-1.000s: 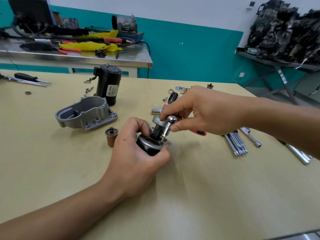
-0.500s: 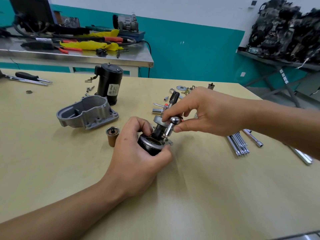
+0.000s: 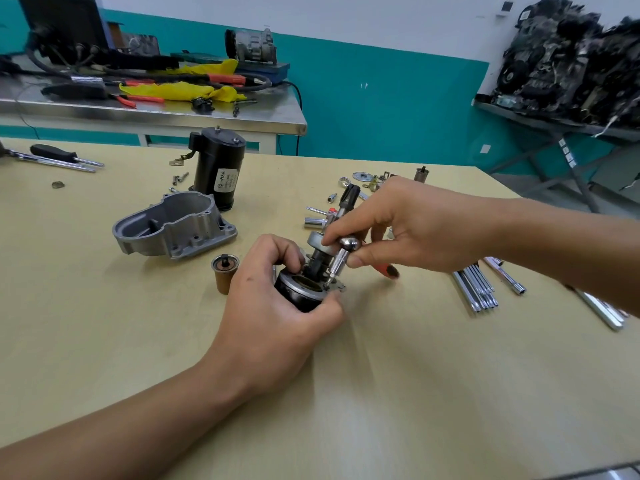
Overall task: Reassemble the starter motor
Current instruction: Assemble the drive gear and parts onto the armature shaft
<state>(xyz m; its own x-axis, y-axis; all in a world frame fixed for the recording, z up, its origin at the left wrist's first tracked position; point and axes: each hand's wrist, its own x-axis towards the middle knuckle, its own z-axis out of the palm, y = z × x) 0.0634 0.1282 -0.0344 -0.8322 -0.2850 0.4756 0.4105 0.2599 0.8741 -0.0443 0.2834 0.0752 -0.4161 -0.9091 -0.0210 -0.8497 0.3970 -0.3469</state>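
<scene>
1. The starter sub-assembly point(image 3: 299, 294) stands upright on the worktop point(image 3: 381, 393), to the right of the grey aluminium housing point(image 3: 173, 226) and nearer to me than it.
2. It has a short black round body with a bright metal rim on top. A small flange sticks out of that rim on the side away from the housing.
3. A dark shaft point(image 3: 316, 263) rises from its middle and carries a silver disc point(image 3: 316, 241) at the top. Inside the rim I can see a brownish ring around the shaft.
4. My left hand point(image 3: 273, 317) grips the black body. The thumb presses the near edge of the rim and the forefinger curls over the far edge.
5. My right hand point(image 3: 419, 230) pinches a small chrome ball-topped driver point(image 3: 341, 259) between forefinger and thumb, just under the ball.
6. The driver is tilted, with its top leaning away from the housing and its tip down at the flange.
7. A black motor body point(image 3: 220, 168) with a white label stands upright just behind the housing.
8. A small brown cylinder point(image 3: 224, 277) stands between the housing and my left hand.
9. A row of chrome bits point(image 3: 476, 287) lies well to the right of the housing, beyond my right hand.
</scene>
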